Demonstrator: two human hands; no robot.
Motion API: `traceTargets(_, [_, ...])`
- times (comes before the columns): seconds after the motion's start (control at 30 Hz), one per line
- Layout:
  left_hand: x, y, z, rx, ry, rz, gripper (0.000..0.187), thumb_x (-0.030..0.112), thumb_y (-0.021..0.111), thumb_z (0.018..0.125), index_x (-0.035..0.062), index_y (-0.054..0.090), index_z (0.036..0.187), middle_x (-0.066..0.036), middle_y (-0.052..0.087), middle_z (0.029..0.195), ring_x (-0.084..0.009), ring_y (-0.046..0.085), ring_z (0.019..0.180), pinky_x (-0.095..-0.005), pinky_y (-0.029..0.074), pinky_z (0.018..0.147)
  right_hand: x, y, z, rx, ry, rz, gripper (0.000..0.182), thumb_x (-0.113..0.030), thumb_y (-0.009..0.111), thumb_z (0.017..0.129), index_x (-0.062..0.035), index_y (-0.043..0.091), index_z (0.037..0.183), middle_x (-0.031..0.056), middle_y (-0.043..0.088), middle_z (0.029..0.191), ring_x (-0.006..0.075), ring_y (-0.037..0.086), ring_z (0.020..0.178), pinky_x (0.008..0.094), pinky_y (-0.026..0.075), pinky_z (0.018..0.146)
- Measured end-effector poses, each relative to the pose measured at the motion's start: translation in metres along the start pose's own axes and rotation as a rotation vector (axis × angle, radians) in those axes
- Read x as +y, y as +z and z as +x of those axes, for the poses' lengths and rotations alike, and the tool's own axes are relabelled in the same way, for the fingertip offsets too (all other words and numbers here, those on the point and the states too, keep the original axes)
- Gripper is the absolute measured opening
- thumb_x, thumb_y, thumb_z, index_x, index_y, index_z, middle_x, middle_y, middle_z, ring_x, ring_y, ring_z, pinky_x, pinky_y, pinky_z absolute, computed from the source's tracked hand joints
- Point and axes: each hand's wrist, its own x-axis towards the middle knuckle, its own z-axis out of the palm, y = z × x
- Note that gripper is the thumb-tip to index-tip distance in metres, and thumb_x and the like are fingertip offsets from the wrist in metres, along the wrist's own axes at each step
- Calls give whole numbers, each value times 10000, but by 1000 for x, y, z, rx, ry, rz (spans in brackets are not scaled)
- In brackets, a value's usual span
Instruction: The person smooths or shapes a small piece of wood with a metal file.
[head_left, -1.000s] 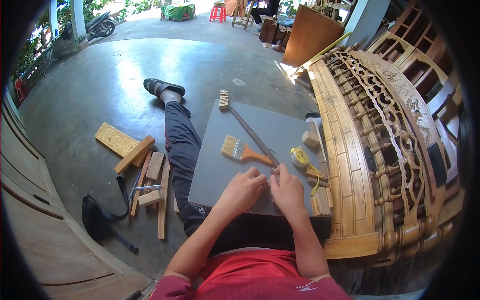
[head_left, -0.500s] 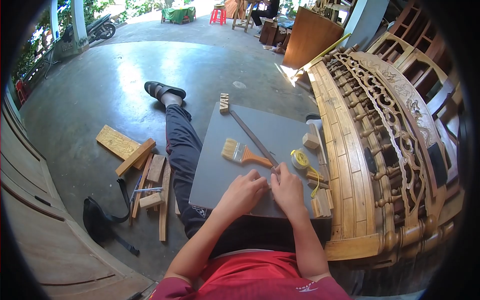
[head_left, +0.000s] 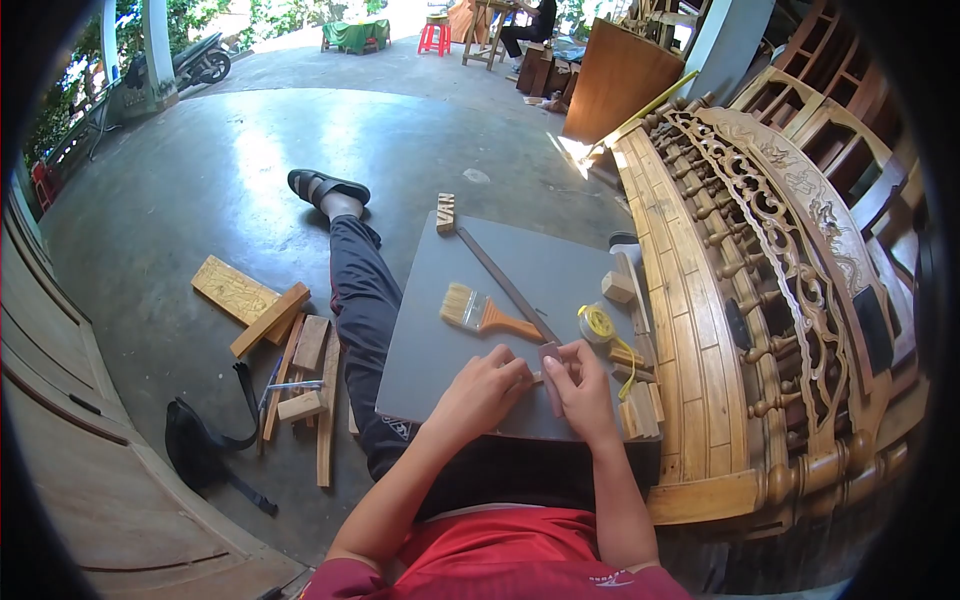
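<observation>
One red shirt (head_left: 500,555), nearest, bears white lettering (head_left: 612,579) too small to read. Over the near tabletop (head_left: 425,350), fingers of the left hand (head_left: 485,387) appear to pinch a small wood piece (head_left: 537,379); those of the right hand (head_left: 586,388) grip a brown strip (head_left: 551,378) just beside it. Apparent step: close handwork on the piece, calling next for a steady hold. Far left corner: carved block (head_left: 445,213) reading VAN.

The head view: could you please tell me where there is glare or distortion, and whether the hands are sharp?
Head view: whitish glare on the floor; same view: the wooden bench looks bowed, picture corners black; same view: left hand and right hand look fairly sharp.
</observation>
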Motion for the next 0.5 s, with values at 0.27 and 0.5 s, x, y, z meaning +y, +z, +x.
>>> traceTargets(0.27, [-4,2,-1,-13,15,-8,201,227,720,1025,76,731,1158,-138,643,1160,-377,676,981,-472,543,910,22,10,-3,4,3,332,134,-160,686,1101,-41,628,1123,-31,643,771,14,534,628,216,378,549])
traceTargets(0.5, [-4,2,-2,-5,14,-2,198,241,707,1035,90,730,1160,-136,642,1155,-376,675,985,-469,542,908,22,11,-4,9,0,316,129,-159,685,1102,-47,625,1124,-23,647,782,16,532,616,219,375,532])
